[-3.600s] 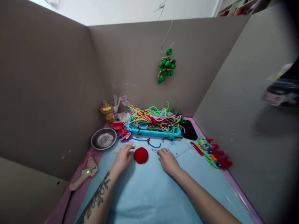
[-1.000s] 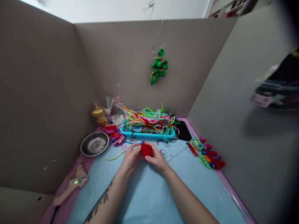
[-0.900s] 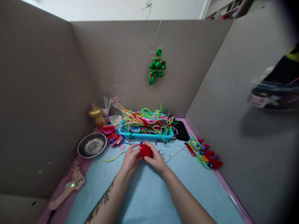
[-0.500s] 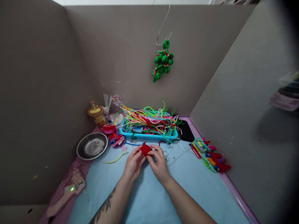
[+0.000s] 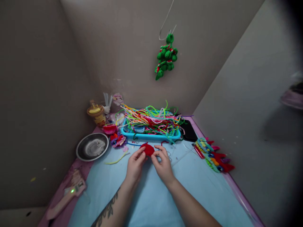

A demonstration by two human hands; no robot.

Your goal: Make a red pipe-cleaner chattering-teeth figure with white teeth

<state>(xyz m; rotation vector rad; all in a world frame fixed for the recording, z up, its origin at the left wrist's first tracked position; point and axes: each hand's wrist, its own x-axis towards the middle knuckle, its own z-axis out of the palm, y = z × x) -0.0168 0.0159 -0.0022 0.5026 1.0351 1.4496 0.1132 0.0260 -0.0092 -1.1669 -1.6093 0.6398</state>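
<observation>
A small red fuzzy piece (image 5: 147, 149) is pinched between the fingertips of both hands, just above the light blue mat (image 5: 151, 201). My left hand (image 5: 134, 165) grips its left side, my right hand (image 5: 163, 164) its right side. Small scissors (image 5: 168, 154) lie on the mat just beyond my right fingers, partly hidden. Right behind the hands stands a blue tray (image 5: 151, 135) heaped with several coloured pipe cleaners (image 5: 151, 121).
A metal bowl (image 5: 92, 147) sits at the left, a pink glue gun (image 5: 66, 195) nearer me. Finished colourful pieces (image 5: 214, 156) lie at the right, a black phone (image 5: 188, 130) behind them. A green ornament (image 5: 166, 58) hangs on the back wall. Grey cardboard walls enclose three sides.
The red piece lay on the mat between my hands; both hands have picked it up and now work it at the fingertips. The camera tilted downward.
</observation>
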